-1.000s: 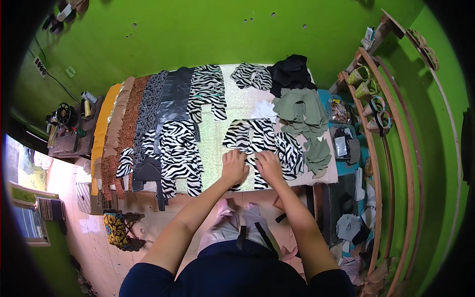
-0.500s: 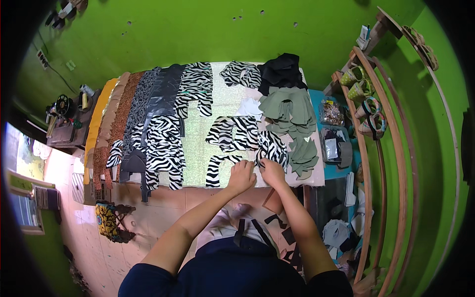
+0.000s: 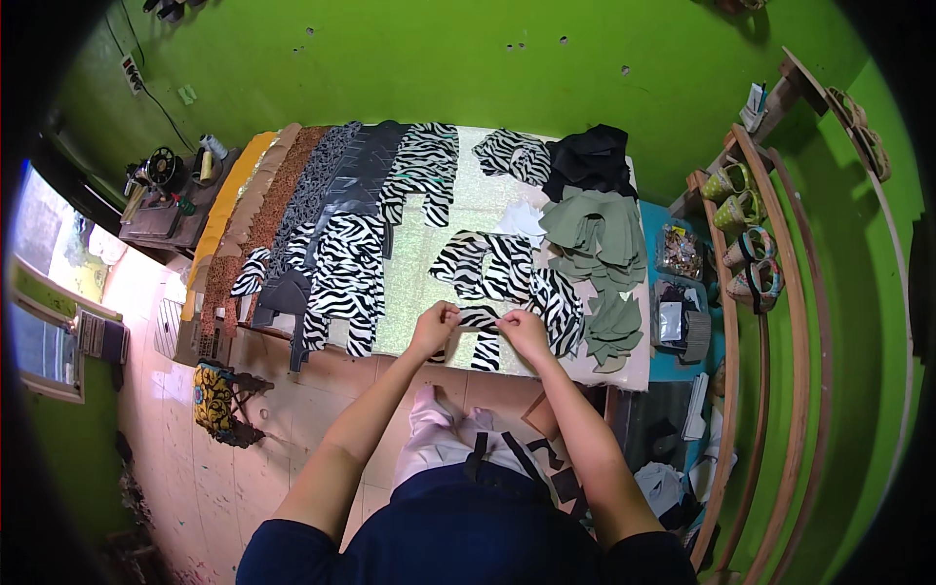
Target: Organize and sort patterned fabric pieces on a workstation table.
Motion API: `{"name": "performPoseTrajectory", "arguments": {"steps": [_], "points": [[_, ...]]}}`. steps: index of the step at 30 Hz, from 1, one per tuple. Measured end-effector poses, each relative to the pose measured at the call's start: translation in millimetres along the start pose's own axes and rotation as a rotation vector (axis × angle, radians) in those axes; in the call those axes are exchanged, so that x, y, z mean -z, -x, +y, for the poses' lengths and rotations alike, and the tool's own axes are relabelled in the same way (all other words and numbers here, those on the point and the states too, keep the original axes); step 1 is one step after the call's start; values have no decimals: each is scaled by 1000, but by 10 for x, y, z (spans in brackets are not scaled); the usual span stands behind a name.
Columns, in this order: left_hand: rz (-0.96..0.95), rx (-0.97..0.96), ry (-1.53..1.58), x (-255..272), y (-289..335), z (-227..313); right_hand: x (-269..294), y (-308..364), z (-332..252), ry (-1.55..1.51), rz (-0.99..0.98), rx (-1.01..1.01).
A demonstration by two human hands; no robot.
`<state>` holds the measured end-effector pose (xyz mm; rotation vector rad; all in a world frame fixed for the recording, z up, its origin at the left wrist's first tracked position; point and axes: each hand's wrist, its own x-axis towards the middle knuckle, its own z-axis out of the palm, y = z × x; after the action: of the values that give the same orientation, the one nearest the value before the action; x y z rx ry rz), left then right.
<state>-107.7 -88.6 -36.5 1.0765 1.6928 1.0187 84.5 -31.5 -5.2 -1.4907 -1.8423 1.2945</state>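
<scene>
At the table's near edge, a zebra-print fabric piece [image 3: 478, 317] is stretched between my two hands. My left hand [image 3: 434, 329] pinches its left end, fingers closed. My right hand [image 3: 525, 334] pinches the right end, also closed. One striped strip [image 3: 486, 351] hangs toward the table edge between them; whether it belongs to the held piece I cannot tell. Just beyond lies a zebra-print piece with a cut-out [image 3: 507, 265]. Another zebra-print pile [image 3: 559, 317] is right of my right hand, and a larger zebra-print stack [image 3: 349, 263] is to the left.
Olive fabric pieces [image 3: 595, 239] and a black pile [image 3: 590, 156] cover the table's right side. Brown, grey and yellow material [image 3: 232, 190] overlaps at the left. A sewing machine [image 3: 159, 171] stands at far left; a wooden rack [image 3: 770, 322] with sandals is at right.
My left hand has moved left, away from my right hand, and a zebra-print strip now spans the gap. The whole view has shifted slightly.
</scene>
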Motion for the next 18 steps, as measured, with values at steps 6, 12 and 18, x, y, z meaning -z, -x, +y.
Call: {"name": "performPoseTrajectory", "arguments": {"steps": [6,12,18], "points": [[96,-104,-238,71,-61,110,-261,-142,22,237,95,-124],[122,-119,-383,104,-87,55,-415,-133,-69,320,100,-183],[101,-188,-376,103,-55,47,-485,-125,-144,514,123,-157]]}}
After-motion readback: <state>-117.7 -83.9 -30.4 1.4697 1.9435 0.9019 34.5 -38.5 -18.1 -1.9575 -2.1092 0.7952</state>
